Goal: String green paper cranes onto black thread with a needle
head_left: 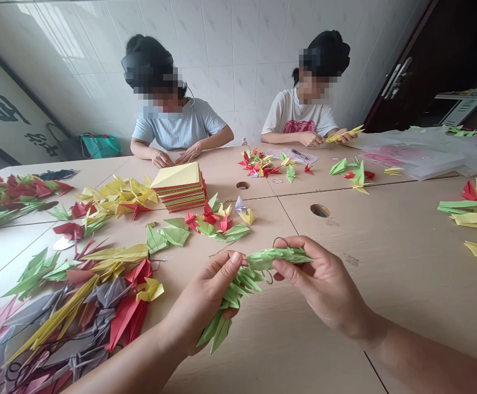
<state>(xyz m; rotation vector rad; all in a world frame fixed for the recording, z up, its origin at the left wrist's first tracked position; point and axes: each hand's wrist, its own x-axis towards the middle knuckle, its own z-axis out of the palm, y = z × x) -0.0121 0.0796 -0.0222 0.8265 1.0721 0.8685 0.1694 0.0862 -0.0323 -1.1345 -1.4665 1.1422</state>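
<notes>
My left hand (201,293) is closed around a bunch of green folded paper cranes (217,328), whose points hang below the fingers. Between thumb and fingers, my right hand (324,290) pinches a narrow stack of flattened green paper cranes (269,258). The stack's left end meets my left fingertips. A thin dark cord (269,278) loops out beside the stack; where it runs inside the paper is hidden. Both hands are raised over the tabletop (296,345).
Red, yellow, grey and pink cranes (127,317) pile up at left, with dark cord among them. Beyond stands a stack of square paper (180,189). Two people sit opposite, one with hands (176,157) on the table, one holding yellow folded paper (345,134). A round hole (320,210) pierces the table.
</notes>
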